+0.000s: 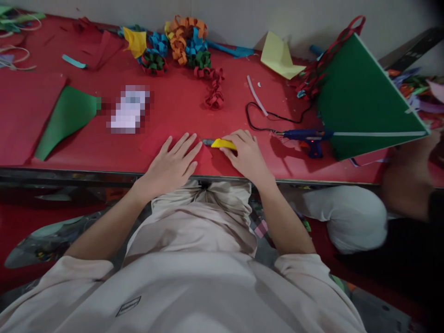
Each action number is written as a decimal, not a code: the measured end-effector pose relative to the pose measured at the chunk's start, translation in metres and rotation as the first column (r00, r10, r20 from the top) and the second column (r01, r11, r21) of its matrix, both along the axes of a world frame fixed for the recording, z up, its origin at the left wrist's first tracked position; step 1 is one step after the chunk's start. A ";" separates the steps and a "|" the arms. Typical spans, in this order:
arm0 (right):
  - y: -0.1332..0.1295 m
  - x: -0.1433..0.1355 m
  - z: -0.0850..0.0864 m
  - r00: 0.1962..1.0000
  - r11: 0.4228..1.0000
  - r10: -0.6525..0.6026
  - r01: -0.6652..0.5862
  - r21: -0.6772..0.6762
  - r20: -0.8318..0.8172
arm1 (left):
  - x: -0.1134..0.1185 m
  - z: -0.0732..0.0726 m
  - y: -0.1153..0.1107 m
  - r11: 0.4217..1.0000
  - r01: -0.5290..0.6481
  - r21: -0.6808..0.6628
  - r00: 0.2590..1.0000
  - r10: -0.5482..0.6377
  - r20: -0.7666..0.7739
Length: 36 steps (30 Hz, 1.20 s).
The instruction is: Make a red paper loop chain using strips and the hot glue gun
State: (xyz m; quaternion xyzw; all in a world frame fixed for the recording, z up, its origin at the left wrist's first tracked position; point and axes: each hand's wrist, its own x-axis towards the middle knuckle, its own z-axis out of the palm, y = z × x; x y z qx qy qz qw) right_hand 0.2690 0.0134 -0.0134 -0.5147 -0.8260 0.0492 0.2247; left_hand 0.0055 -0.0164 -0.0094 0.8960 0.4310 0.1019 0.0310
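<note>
My left hand (175,164) lies flat with its fingers spread on a piece of red paper (156,142) near the table's front edge. My right hand (247,155) is closed around a yellow utility knife (222,143). The knife's grey blade end points left, close to my left fingertips. Red paper on the red table makes the sheet's outline hard to follow. To the right of my right hand lies a blue glue gun (308,135) with a small red light, its nozzle pointing left.
A green board (360,101) leans at the right beside a co-worker's arm (409,171). Paper chains (187,41) and yellow paper (279,55) lie along the wall. A green paper piece (67,118) and a blurred-out phone (130,111) lie left; a black cord (277,115) curls behind the glue gun.
</note>
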 end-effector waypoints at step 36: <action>-0.052 0.069 0.022 0.965 0.973 -0.128 0.167 0.158 -0.229 | -0.023 0.030 0.029 0.979 -0.201 -0.044 0.754 0.183 0.631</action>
